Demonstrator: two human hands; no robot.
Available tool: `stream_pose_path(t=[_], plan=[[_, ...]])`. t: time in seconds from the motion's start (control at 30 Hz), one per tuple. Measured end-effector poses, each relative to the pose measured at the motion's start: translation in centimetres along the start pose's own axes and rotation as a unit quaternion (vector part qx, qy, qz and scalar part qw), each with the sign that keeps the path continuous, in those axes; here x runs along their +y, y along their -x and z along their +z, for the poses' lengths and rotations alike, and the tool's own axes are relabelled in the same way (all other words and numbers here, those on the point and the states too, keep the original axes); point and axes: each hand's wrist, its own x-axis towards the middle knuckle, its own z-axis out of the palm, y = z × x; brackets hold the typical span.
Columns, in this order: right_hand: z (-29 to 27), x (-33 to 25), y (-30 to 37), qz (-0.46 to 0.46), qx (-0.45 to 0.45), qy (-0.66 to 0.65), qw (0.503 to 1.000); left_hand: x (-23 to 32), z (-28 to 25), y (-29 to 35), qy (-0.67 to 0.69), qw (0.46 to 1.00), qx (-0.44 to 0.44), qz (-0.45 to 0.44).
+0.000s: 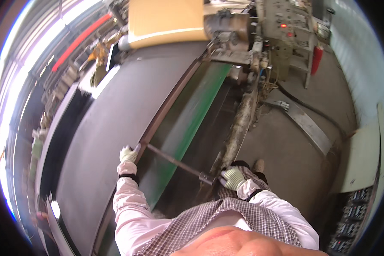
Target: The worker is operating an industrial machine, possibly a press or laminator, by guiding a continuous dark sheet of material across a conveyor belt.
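My left hand [130, 153], in a pale knitted glove, lies at the edge of a wide dark grey sheet [115, 102] with its fingers apart. Beside it runs a brown rail [166, 106] along the sheet's border. My right hand [232, 178], gloved alike, is at the near side of the machine, its fingers curled in. Whether it grips anything is hidden. A thin metal bar [175, 161] spans from the rail to a small bracket [206, 177] just left of my right hand. Under the bar is a green-edged belt [200, 109].
A tan sheet [166, 21] curves over a roller at the far end. A control panel [281, 21] with red lights stands at the far right. On the floor lie a metal plate [307, 123] and a dark hose [303, 102]. A worn side beam [239, 123] borders the belt.
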Motion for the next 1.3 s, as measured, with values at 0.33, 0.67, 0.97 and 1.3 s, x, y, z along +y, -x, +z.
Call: stream_pose_path(t=[0.33,0.67,0.97,1.3], plan=[[0.5,0.7,0.0,-0.019,-0.012,-0.053,0.998,10.5,-0.6,-2.7,0.200,0.976,-0.069,0.050],[0.0,1.8,0.5,-0.033,0.007,-0.079,0.996,-6.6,-0.3,7.6,0.016,0.990,-0.016,-0.140],[0.3,1.6,-0.1,-0.030,-0.005,-0.075,0.997,-3.7,0.9,3.5,0.021,0.996,0.063,-0.060],[1.0,1.0,0.4,0.005,-0.003,-0.001,1.000,6.3,0.6,0.7,0.255,0.963,-0.024,0.084]])
